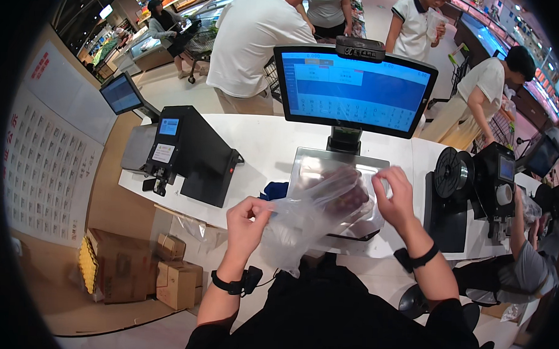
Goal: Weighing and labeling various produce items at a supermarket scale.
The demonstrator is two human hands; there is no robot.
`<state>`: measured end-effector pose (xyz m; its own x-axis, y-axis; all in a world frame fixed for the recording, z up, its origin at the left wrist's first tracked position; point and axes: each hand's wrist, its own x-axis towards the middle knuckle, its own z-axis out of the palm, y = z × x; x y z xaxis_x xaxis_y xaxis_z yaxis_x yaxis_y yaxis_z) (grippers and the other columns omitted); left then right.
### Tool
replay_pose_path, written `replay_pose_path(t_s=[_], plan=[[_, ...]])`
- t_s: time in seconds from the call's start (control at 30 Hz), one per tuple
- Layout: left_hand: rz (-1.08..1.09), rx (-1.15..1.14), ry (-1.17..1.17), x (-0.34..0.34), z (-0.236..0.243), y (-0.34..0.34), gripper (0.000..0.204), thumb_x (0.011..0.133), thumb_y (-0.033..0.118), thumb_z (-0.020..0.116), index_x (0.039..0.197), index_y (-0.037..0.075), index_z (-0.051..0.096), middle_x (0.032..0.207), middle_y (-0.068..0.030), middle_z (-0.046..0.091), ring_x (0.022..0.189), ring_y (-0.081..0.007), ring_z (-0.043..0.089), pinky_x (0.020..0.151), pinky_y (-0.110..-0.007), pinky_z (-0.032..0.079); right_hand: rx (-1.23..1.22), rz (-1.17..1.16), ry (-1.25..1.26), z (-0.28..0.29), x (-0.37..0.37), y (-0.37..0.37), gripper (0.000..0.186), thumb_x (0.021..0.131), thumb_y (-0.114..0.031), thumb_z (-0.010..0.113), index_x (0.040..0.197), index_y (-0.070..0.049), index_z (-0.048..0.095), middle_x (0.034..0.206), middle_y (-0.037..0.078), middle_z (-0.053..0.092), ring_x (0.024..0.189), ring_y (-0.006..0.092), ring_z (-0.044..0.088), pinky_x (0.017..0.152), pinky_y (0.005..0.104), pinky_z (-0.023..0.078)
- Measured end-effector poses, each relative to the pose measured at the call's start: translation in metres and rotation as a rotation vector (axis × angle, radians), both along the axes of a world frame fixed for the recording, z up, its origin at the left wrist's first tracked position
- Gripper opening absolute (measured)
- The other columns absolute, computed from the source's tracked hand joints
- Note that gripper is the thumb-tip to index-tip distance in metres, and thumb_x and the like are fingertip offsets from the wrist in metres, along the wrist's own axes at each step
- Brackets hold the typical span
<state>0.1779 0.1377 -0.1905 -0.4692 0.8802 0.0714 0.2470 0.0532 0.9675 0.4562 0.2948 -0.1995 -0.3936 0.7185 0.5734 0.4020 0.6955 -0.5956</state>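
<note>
My left hand (pixel 248 226) pinches a clear plastic bag (pixel 290 227) over the front of the counter. Dark reddish produce (pixel 343 198), seen through the plastic, rests on the steel scale pan (pixel 311 160). My right hand (pixel 395 200) is raised at the pan's right side, fingers loosely curled and apart, with nothing visible in them. A touchscreen monitor (pixel 355 91) stands behind the pan. A crumpled blue item (pixel 273 191) lies just left of it.
Black machines stand left (pixel 199 172) and right (pixel 494 185) on the white counter (pixel 244 136). Several people are across the counter, including one in white (pixel 247 44). A co-worker (pixel 522 263) works at my right. Cardboard boxes (pixel 177 285) sit below left.
</note>
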Motion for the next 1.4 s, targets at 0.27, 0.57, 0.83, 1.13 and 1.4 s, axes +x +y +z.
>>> replay_pose_path(t_s=[0.27, 0.57, 0.83, 1.13, 1.4], plan=[[-0.143, 0.124, 0.404, 0.013, 0.006, 0.007, 0.015, 0.077, -0.001, 0.071, 0.089, -0.001, 0.063, 0.072, -0.0081, 0.055, 0.066, -0.0169, 0.055, 0.062, -0.024, 0.045, 0.362, -0.008, -0.293, 0.019, -0.081, 0.077, 0.028, 0.080, -0.012, 0.065, 0.107, -0.004, 0.059, 0.124, 0.016, 0.054, 0.118, 0.0345, 0.049, 0.098, 0.0436, 0.040], [-0.003, 0.362, 0.523, 0.021, 0.030, -0.007, 0.041, 0.072, 0.000, 0.073, 0.109, 0.000, 0.057, 0.104, -0.0157, 0.059, 0.098, -0.0312, 0.057, 0.084, -0.035, 0.047, 0.553, -0.043, -0.535, 0.029, -0.137, 0.109, 0.054, 0.084, -0.022, 0.063, 0.136, -0.016, 0.047, 0.151, 0.013, 0.029, 0.141, 0.0301, 0.025, 0.114, 0.0442, 0.022], [-0.286, 0.452, 0.451, 0.037, 0.059, -0.037, 0.031, 0.070, -0.001, 0.070, 0.100, 0.001, 0.062, 0.104, -0.0142, 0.062, 0.096, -0.0302, 0.061, 0.082, -0.036, 0.050, 0.586, -0.092, -0.648, 0.026, -0.147, 0.122, 0.066, 0.086, -0.024, 0.061, 0.145, -0.025, 0.033, 0.156, 0.011, 0.019, 0.145, 0.0258, 0.015, 0.116, 0.0441, 0.015], [-0.412, 0.325, 0.395, 0.055, 0.060, -0.037, 0.037, 0.074, -0.001, 0.070, 0.109, 0.001, 0.060, 0.109, -0.0149, 0.061, 0.099, -0.0314, 0.060, 0.086, -0.036, 0.049, 0.573, -0.101, -0.703, 0.028, -0.138, 0.125, 0.067, 0.085, -0.022, 0.061, 0.145, -0.026, 0.034, 0.155, 0.010, 0.021, 0.144, 0.0261, 0.017, 0.116, 0.0447, 0.015], [-0.274, 0.101, 0.533, 0.077, 0.036, -0.025, 0.053, 0.080, 0.010, 0.070, 0.127, -0.003, 0.048, 0.120, -0.0225, 0.057, 0.104, -0.0378, 0.058, 0.089, -0.040, 0.048, 0.412, -0.120, -0.262, 0.004, -0.008, 0.059, 0.048, 0.081, -0.011, 0.062, 0.128, -0.011, 0.053, 0.142, 0.014, 0.042, 0.131, 0.0334, 0.039, 0.107, 0.0476, 0.029]])
